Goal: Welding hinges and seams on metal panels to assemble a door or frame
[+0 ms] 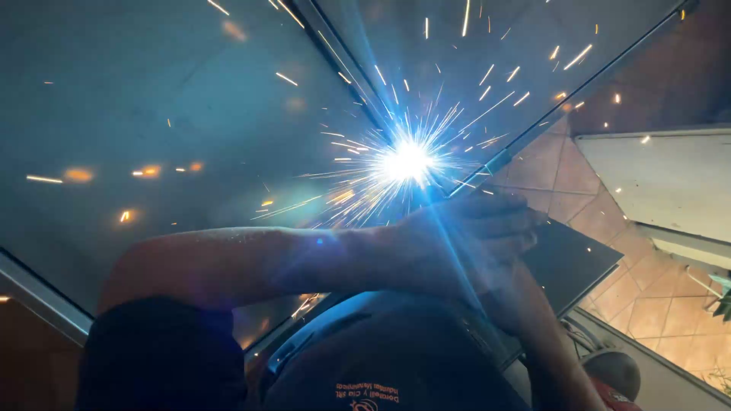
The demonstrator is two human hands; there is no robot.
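Note:
A bright blue-white welding arc [407,161] burns on a metal frame bar [533,125] at the edge of a large grey sheet-metal panel [152,99], throwing orange sparks all round. My left arm reaches across from the lower left, and my left hand [468,236] sits just below and right of the arc with its fingers curled. Glare hides what it grips. My right forearm [552,342] rises from the lower right and meets that hand; the right hand itself is hidden behind it. A dark rounded mask or cap [388,358] with orange print fills the bottom centre.
A dark flat plate [575,262] lies beside my hands on the right. Beyond it are a beige tiled floor [647,297] and a white slab [662,183]. A round grey and red object [617,373] sits at the bottom right. Another frame bar [46,301] crosses the lower left.

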